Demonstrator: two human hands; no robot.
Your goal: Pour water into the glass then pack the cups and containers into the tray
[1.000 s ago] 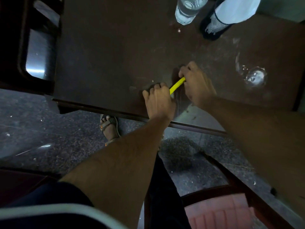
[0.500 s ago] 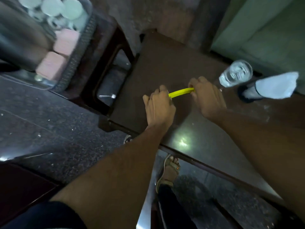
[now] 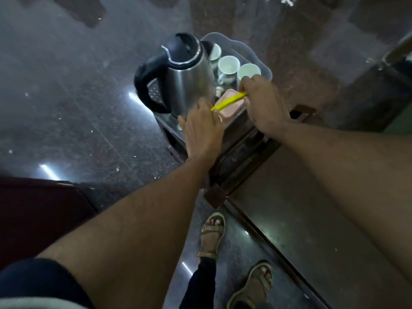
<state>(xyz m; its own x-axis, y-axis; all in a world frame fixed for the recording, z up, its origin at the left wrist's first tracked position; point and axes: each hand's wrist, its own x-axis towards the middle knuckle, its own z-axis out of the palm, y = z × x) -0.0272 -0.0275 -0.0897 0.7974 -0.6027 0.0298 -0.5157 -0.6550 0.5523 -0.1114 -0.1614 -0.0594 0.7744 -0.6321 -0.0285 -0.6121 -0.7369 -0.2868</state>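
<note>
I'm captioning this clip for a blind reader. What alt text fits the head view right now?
Two bare hands hold a yellow strip between them, left hand at one end and right hand at the other, above a pink container in a tray. A steel kettle stands beside white cups in the tray.

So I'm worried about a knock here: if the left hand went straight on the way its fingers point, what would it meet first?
Probably the steel kettle. The left hand, gripping one end of the yellow strip, points up at the kettle's lower body, seemingly very close. Depth is unclear from this single view.
</note>
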